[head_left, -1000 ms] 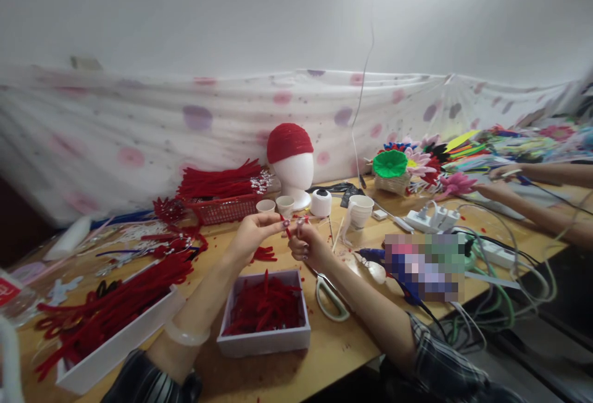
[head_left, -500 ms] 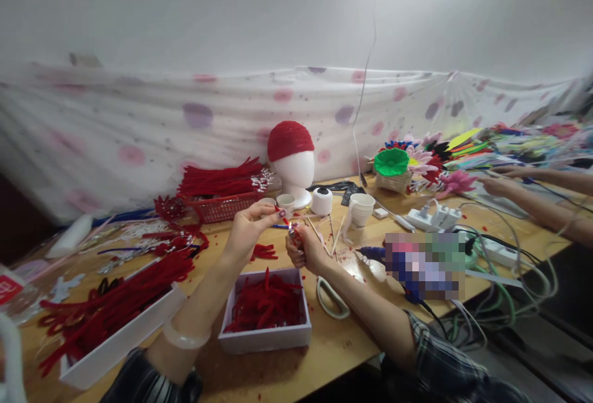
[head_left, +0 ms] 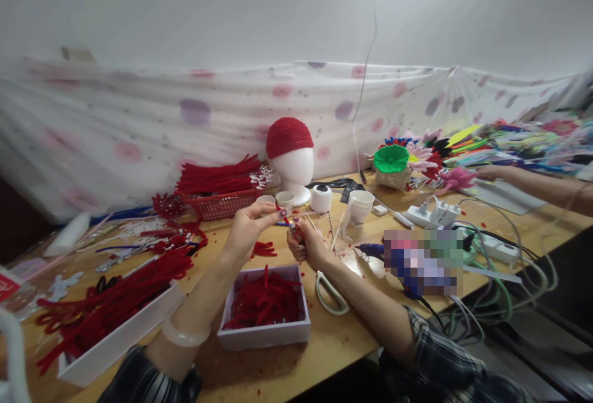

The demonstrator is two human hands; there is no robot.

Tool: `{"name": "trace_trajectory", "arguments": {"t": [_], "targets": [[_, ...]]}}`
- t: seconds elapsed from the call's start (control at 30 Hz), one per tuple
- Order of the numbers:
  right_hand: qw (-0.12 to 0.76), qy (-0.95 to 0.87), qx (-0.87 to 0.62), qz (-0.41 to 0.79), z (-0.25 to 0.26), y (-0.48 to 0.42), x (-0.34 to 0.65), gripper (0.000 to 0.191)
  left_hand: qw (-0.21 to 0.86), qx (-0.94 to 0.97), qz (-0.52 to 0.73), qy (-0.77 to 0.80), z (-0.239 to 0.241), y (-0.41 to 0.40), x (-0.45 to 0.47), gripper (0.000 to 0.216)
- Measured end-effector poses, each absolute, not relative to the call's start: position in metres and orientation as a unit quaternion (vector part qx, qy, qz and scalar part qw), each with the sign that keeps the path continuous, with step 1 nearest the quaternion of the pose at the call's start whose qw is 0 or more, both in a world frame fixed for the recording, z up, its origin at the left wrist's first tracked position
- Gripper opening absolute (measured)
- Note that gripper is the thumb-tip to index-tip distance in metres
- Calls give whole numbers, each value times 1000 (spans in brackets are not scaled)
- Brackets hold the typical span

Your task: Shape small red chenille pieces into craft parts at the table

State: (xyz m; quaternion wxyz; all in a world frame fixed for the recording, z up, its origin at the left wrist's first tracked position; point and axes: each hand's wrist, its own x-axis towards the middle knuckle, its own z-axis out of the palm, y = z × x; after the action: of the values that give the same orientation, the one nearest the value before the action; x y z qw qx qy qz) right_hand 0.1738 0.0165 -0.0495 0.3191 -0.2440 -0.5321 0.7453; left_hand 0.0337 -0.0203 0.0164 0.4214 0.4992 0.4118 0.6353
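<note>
My left hand (head_left: 252, 220) pinches a short red fuzzy stem piece (head_left: 286, 219) between thumb and fingertips, above the table. Just to its right, my right hand (head_left: 308, 243) is closed around a lighter (head_left: 293, 228), its metal top pointing at the red piece. The lighter's body is mostly hidden by my fingers. Below both hands stands a white box (head_left: 264, 339) holding many short red fuzzy pieces. A few more red pieces (head_left: 263, 248) lie on the table behind the box. Scissors (head_left: 332, 295) with pale handles lie under my right forearm.
A white foam head (head_left: 296, 168) with a red wrap stands at the back, beside a red basket (head_left: 222, 206) of red stems. Cups (head_left: 361, 207), power strips (head_left: 433, 214) and a glue gun (head_left: 373, 251) are to the right. Another person's arm (head_left: 537, 186) reaches in there.
The small glow at the lighter's tip no longer shows. My hands stay nearly in place, close together. At the right, only one of the other person's arms is clearly visible now.
</note>
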Motion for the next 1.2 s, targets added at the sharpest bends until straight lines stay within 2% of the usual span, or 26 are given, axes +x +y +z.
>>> {"name": "trace_trajectory", "arguments": {"t": [0.1, 0.2, 0.27, 0.4, 0.5, 0.67, 0.87, 1.0, 1.2], "targets": [[311, -524, -248, 753, -50, 16, 173, 52, 424, 505, 629, 413, 17, -20, 33, 26], [350, -480, -259, 761, -49, 19, 175, 54, 435, 532, 590, 424, 24, -22, 22, 24], [381, -442, -267, 767, -47, 22, 177, 57, 438, 594, 498, 456, 32, -27, 8, 22], [398, -415, -271, 772, -45, 26, 180, 59, 432, 734, 191, 488, 45, -34, -24, 16], [400, -415, -269, 772, -46, 26, 180, 57, 385, 756, 103, 520, 38, -26, -38, 15], [405, -412, -279, 767, -51, 27, 179, 56, 215, 713, 172, 645, -5, 10, -48, 10], [412, -413, -275, 764, -54, 31, 178, 56, 110, 661, 254, 697, -48, 31, -48, 18], [419, -410, -275, 762, -54, 30, 177, 54, 110, 643, 297, 697, -61, 35, -45, 11], [408, -422, -281, 759, -56, 30, 176, 55, 208, 620, 378, 656, -55, 39, -48, 12]]}}
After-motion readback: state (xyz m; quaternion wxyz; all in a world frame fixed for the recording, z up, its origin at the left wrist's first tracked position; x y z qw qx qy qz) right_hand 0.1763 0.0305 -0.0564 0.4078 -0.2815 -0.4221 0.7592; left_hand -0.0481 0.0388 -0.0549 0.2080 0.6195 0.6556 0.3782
